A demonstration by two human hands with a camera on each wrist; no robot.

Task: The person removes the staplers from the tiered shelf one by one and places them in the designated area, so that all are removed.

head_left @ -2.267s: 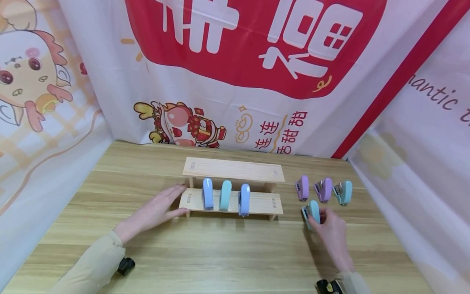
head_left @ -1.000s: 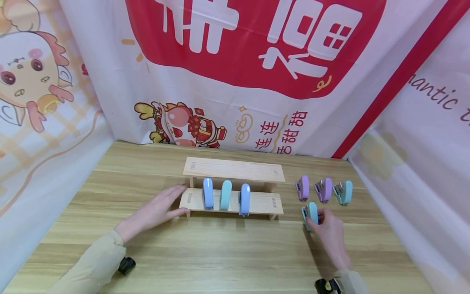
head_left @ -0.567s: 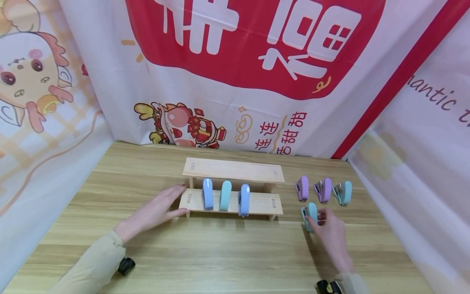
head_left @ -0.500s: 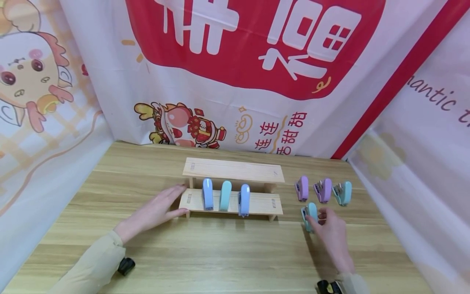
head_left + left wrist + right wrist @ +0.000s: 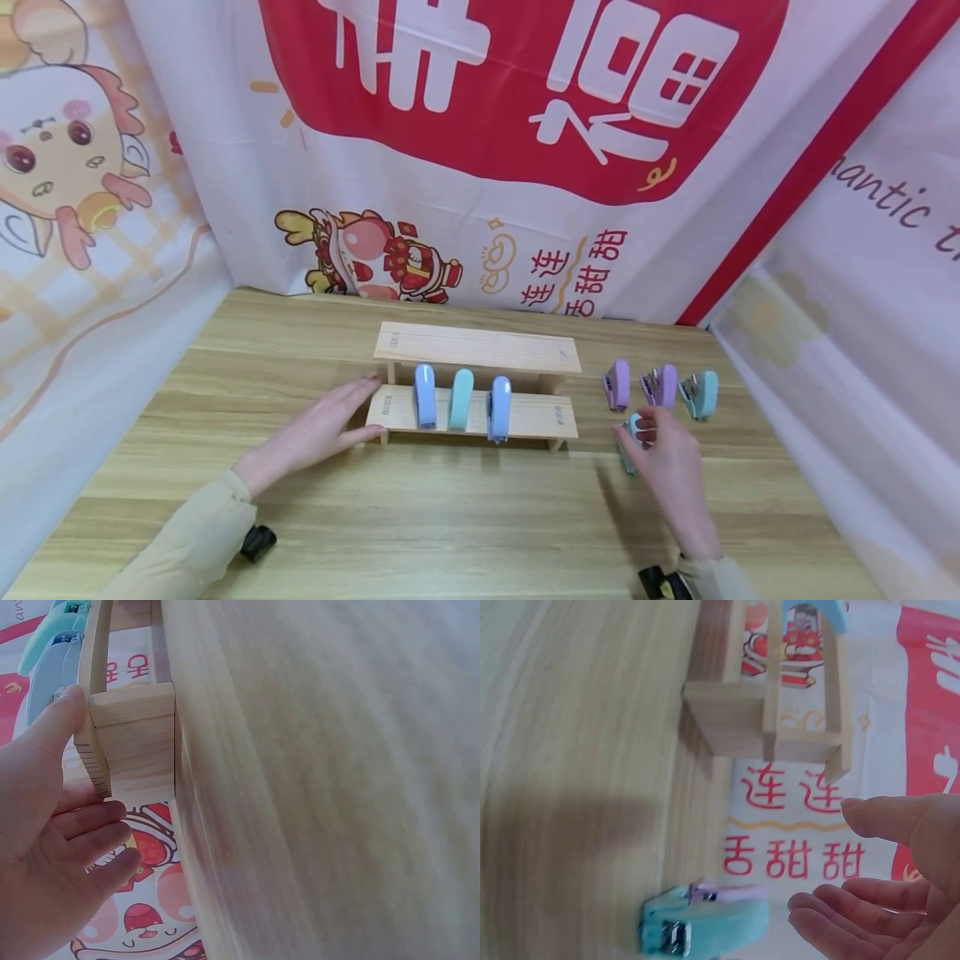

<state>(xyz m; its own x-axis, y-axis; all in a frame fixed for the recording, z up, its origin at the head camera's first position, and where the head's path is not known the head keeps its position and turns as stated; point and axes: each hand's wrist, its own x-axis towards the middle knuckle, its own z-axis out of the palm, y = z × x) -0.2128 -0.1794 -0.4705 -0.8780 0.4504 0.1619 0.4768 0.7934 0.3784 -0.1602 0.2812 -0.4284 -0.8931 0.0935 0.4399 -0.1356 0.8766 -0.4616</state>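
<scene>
My left hand holds the left end of a two-step wooden stand, thumb at the front edge and fingers at the back; in the left wrist view the thumb lies on the board's edge. Two blue staplers with a teal stapler between them stand upright on the lower step. My right hand is over another teal stapler on the table, partly covering it. In the right wrist view the right thumb and fingers are spread apart, with this stapler beyond their tips.
Behind the right hand, two purple staplers and a teal stapler stand in a row on the wood-grain table. Printed cloth hangs at the back and both sides.
My right hand, earlier with thumb and fingers at the front teal stapler, has lifted slightly and now overlaps it. The left hand and the stand have stayed put.
</scene>
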